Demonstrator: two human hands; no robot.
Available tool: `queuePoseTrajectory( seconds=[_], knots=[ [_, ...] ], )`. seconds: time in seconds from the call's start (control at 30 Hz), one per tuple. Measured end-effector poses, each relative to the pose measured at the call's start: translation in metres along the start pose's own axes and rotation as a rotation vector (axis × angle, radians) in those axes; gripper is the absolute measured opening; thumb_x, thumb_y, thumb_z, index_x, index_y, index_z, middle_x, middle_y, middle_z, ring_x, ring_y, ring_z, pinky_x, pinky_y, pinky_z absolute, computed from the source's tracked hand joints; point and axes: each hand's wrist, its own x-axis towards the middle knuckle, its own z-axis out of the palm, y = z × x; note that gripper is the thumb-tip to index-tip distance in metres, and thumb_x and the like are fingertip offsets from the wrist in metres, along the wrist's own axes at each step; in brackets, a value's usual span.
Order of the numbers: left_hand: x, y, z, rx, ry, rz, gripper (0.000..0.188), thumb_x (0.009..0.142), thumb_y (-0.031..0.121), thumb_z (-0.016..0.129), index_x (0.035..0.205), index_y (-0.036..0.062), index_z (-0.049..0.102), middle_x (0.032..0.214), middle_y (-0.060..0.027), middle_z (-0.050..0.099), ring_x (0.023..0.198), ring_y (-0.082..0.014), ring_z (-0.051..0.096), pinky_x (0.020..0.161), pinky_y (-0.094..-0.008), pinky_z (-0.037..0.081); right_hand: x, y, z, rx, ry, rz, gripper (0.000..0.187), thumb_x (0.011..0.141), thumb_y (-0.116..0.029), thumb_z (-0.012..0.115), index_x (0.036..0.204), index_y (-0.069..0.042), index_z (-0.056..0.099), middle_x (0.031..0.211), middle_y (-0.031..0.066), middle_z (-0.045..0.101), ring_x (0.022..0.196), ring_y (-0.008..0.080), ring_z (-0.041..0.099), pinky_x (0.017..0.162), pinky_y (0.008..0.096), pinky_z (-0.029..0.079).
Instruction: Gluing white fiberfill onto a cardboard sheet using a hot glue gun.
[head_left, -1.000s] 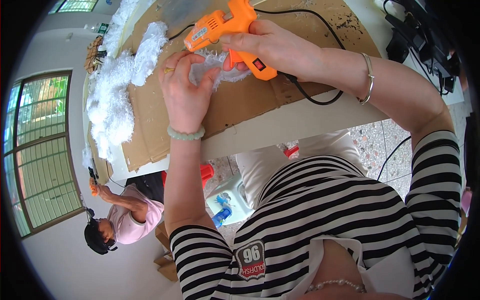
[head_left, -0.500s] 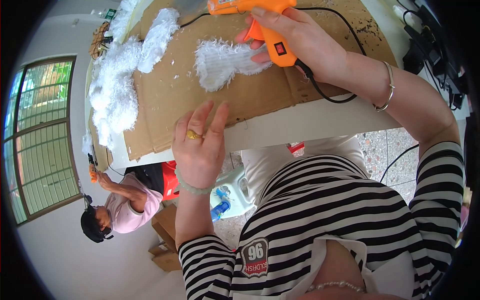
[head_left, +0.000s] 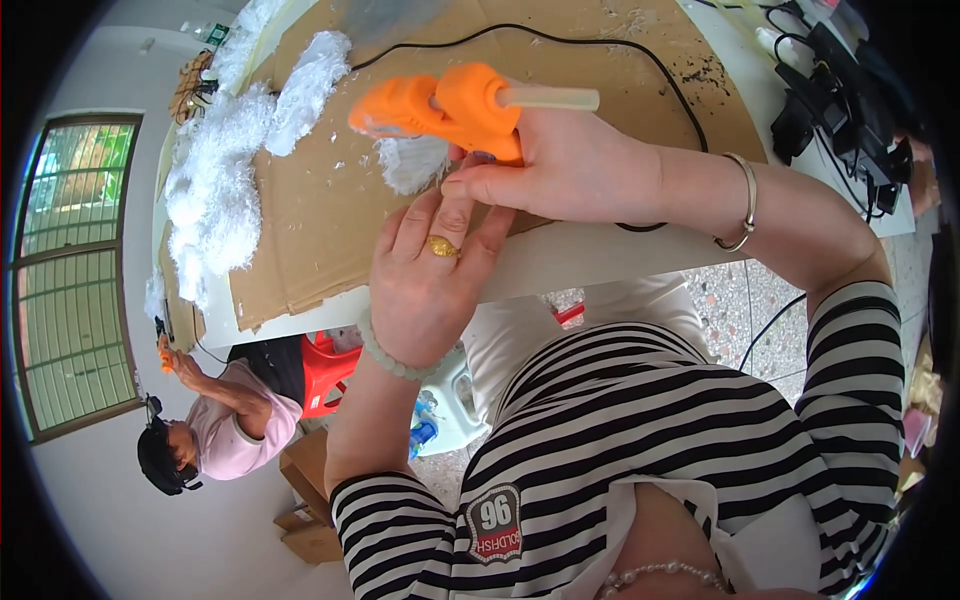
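My right hand [head_left: 585,165] is closed around the grip of an orange hot glue gun [head_left: 450,105]. A pale glue stick [head_left: 550,98] juts from the gun's back end, and its nozzle end points to the left. My left hand [head_left: 430,265], with a gold ring, is stretched out, its fingertips meeting my right thumb. Whatever lies under those fingertips is hidden. Just beyond them a white fluffy fabric piece [head_left: 412,162] rests on a brown cardboard sheet [head_left: 300,225], mostly covered by the gun and my hands.
White fluffy pieces [head_left: 215,190] are heaped along the left of the table [head_left: 560,255]. A black cord [head_left: 600,40] curves across the cardboard. Black devices [head_left: 825,100] with cables sit at right. Another person [head_left: 235,420] works at left, and a pale stool [head_left: 450,410] stands below the table.
My right hand has turned the glue gun so its back end faces right, and brought it lower. My left hand has moved up and right to meet it.
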Motion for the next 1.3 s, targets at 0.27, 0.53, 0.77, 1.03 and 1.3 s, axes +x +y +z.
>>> queuePoseTrajectory(
  seconds=[0.27,0.53,0.77,1.03,1.3],
  knots=[
    [0.015,0.018,-0.009,-0.064,0.173,0.125,0.035,0.067,0.01,0.067,0.101,0.0153,0.068,0.109,-0.0097,0.061,0.091,-0.0261,0.057,0.072,-0.0357,0.05,-0.001,-0.01,-0.011,-0.16,0.068,-0.033,0.03,0.082,-0.021,0.065,0.103,-0.002,0.055,0.082,0.0095,0.06,0.077,0.0224,0.058,0.072,0.0319,0.047],
    [-0.029,-0.036,-0.004,-0.007,0.119,-0.311,0.027,0.063,0.005,0.075,0.088,0.006,0.064,0.091,-0.0075,0.059,0.087,-0.0275,0.057,0.074,-0.0404,0.047,0.007,0.013,-0.011,-0.189,0.148,-0.098,0.027,0.084,-0.024,0.06,0.093,0.001,0.055,0.071,0.0155,0.059,0.071,0.0327,0.059,0.067,0.0394,0.047],
    [-0.014,-0.046,0.01,-0.019,0.111,-0.286,0.021,0.065,0.005,0.074,0.085,0.0062,0.066,0.086,-0.0061,0.058,0.085,-0.0273,0.055,0.077,-0.0403,0.044,0.013,0.03,-0.01,-0.179,0.119,-0.049,0.028,0.085,-0.025,0.06,0.092,0.002,0.054,0.07,0.0149,0.057,0.068,0.0311,0.057,0.064,0.0387,0.046],
    [0.01,-0.058,0.02,-0.061,0.124,-0.214,0.017,0.065,0.004,0.072,0.08,0.0075,0.065,0.083,-0.0045,0.058,0.085,-0.026,0.055,0.079,-0.0392,0.042,0.012,0.02,-0.015,-0.206,0.034,0.062,0.02,0.087,-0.017,0.06,0.098,-0.001,0.054,0.084,0.0073,0.058,0.078,0.0148,0.054,0.075,0.0288,0.045],
    [0.014,-0.079,0.034,-0.493,0.218,-0.53,0.006,0.077,0.007,0.069,0.082,0.0042,0.066,0.082,-0.0078,0.062,0.075,-0.0228,0.057,0.075,-0.0332,0.045,0.01,0.027,-0.015,-0.117,0.116,0.008,0.018,0.087,-0.015,0.059,0.097,-0.001,0.053,0.083,0.007,0.056,0.076,0.0159,0.053,0.074,0.0299,0.046]
  ],
)
